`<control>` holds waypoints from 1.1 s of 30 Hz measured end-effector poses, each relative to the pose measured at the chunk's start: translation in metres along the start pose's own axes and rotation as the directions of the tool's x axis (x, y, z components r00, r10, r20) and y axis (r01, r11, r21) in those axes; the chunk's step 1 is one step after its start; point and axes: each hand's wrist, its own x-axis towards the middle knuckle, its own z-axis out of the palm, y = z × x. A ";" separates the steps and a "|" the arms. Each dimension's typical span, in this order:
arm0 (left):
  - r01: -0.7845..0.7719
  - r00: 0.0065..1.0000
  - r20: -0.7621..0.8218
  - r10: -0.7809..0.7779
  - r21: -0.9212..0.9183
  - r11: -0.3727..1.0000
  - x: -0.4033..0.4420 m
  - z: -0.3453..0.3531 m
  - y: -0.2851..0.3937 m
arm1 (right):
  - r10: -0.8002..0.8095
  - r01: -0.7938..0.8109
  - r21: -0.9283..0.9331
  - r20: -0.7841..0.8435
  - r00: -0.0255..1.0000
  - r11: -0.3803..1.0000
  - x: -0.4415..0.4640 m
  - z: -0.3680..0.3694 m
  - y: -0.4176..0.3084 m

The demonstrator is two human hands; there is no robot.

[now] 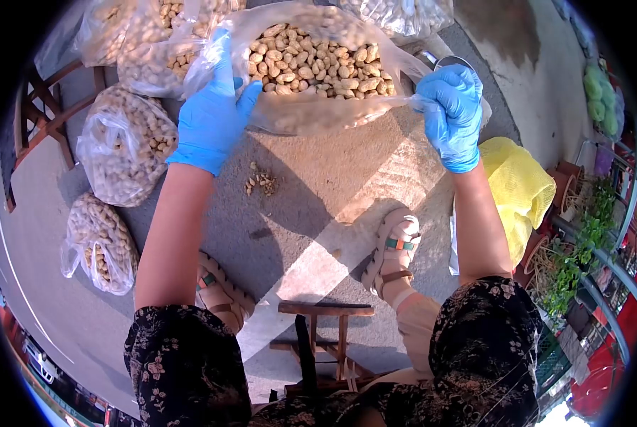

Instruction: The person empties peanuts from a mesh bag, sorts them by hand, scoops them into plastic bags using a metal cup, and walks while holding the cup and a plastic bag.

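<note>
A clear plastic bag (318,117) full of unshelled peanuts (311,64) is spread wide at the top of the view. My left hand (214,117), in a blue glove, grips the bag's left side, fingers stretched along the plastic and thumb bent toward the peanuts. On the right, my gloved right hand (452,114) is closed in a fist around the bag's gathered edge. A shiny round metal rim (455,62) shows just behind that fist; the rest of it is hidden.
More peanut bags (128,142) stand at the left, another bag (101,245) nearer. Peanut bits (261,182) lie on the pavement. A small wooden stool (325,310) is between my feet. A yellow mesh sack (514,192) and potted plants (581,245) are on the right.
</note>
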 end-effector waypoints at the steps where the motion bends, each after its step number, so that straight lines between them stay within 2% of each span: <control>1: 0.017 1.000 -0.009 -0.017 -0.054 0.998 0.005 -0.006 -0.003 | 0.073 -0.054 0.192 -0.093 0.993 0.980 0.003 0.000 0.001; 2: -0.038 0.994 -0.104 0.032 -0.061 0.997 0.009 -0.008 -0.001 | 0.163 -0.088 0.382 -0.170 0.972 0.920 0.006 0.001 0.001; 4: -0.148 0.947 -0.295 0.125 -0.055 0.987 0.018 -0.011 0.005 | 0.185 -0.054 0.553 -0.185 0.965 0.831 0.010 0.006 -0.004; 6: -0.150 0.955 -0.265 0.134 -0.041 0.988 0.021 -0.023 0.011 | 0.245 -0.032 0.750 -0.175 0.954 0.661 0.015 0.011 -0.008; 7: -0.147 0.960 -0.245 0.134 -0.037 0.988 0.021 -0.029 0.015 | 0.289 -0.011 0.847 -0.169 0.942 0.531 0.017 0.010 -0.007; 10: -0.437 0.790 -0.451 0.416 0.063 0.897 0.034 -0.056 0.033 | 0.296 0.052 0.913 -0.185 0.937 0.405 0.034 -0.011 -0.009; 13: -0.369 0.860 -0.393 0.324 -0.043 0.928 0.035 -0.075 0.044 | 0.284 0.134 0.922 -0.246 0.927 0.362 0.053 -0.020 -0.018; 15: -0.428 0.870 -0.316 0.378 -0.103 0.898 0.042 -0.072 0.047 | 0.084 0.103 0.880 -0.159 0.984 0.464 0.062 -0.012 -0.015; 17: -0.447 0.883 -0.230 0.408 -0.149 0.882 0.048 -0.064 0.048 | -0.037 -0.038 0.749 0.083 0.996 0.661 0.069 0.005 -0.020; 18: -0.441 0.892 -0.183 0.412 -0.162 0.883 0.050 -0.058 0.048 | -0.026 -0.148 0.605 0.269 0.963 0.783 0.068 0.017 -0.025; 20: -0.441 0.891 0.021 0.453 -0.198 0.876 0.055 -0.046 0.030 | -0.100 -0.067 0.469 0.322 0.942 0.880 0.066 0.034 -0.020; 21: -0.425 0.899 0.030 0.436 -0.179 0.887 0.050 -0.040 0.017 | -0.137 -0.019 0.404 0.352 0.926 0.914 0.062 0.039 -0.023; 23: -0.412 0.903 0.057 0.427 -0.170 0.895 0.044 -0.049 0.020 | -0.142 -0.026 0.367 0.423 0.895 0.930 0.067 0.030 -0.034; 25: -0.412 0.900 0.112 0.422 -0.100 0.906 0.039 -0.065 0.023 | -0.170 0.028 0.304 0.452 0.876 0.952 0.075 0.022 -0.043; 28: -0.348 0.904 0.258 0.340 -0.014 0.937 0.024 -0.094 0.038 | -0.178 0.060 0.315 0.362 0.915 0.947 0.078 0.008 -0.067; 29: -0.365 0.903 0.212 0.373 -0.078 0.928 0.017 -0.098 0.036 | -0.179 0.059 0.319 0.361 0.915 0.946 0.078 0.004 -0.073; 33: -0.401 0.877 0.296 0.379 0.016 0.916 -0.011 -0.146 0.040 | -0.208 0.100 0.311 0.334 0.919 0.945 0.074 -0.025 -0.105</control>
